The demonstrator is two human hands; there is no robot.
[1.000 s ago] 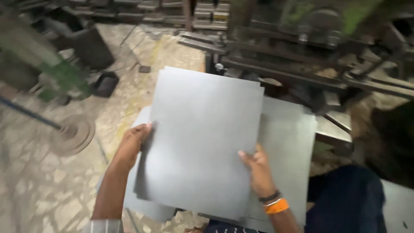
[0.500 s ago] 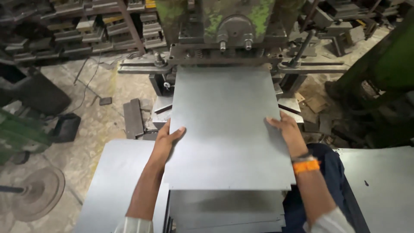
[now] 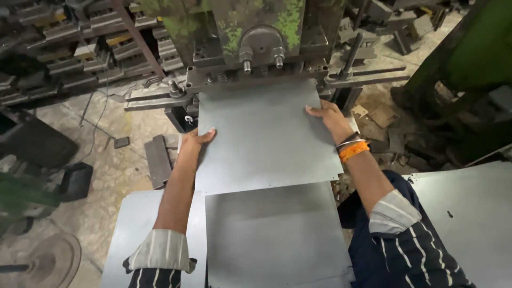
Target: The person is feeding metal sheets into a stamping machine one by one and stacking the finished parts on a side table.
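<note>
In the head view, both hands grip one grey metal sheet (image 3: pixel 264 136) by its side edges. The left hand (image 3: pixel 196 140) lies against the sheet's left edge, fingers curled over onto the top face with the thumb side tucked along the rim. The right hand (image 3: pixel 325 113) clasps the right edge near the far corner, fingers bent over the top; a dark band and an orange wristband (image 3: pixel 353 151) sit at that wrist. The sheet lies flat, its far end pushed in under the head of a green-flecked press (image 3: pixel 260 37), just below two bolts on the front of the machine, and its near end overlaps a stack of like sheets (image 3: pixel 274 234) close to the person. That stack rests on a wider grey plate (image 3: pixel 136 224) on the left. Another grey plate (image 3: pixel 469 213) lies to the right, apart from the held sheet. Both sleeves are dark with pale stripes, rolled at the forearm. Left of the press, a dusty floor (image 3: pixel 112 160) carries a flat metal bar (image 3: pixel 158 160), and racks of metal parts (image 3: pixel 80 48) stand behind.
</note>
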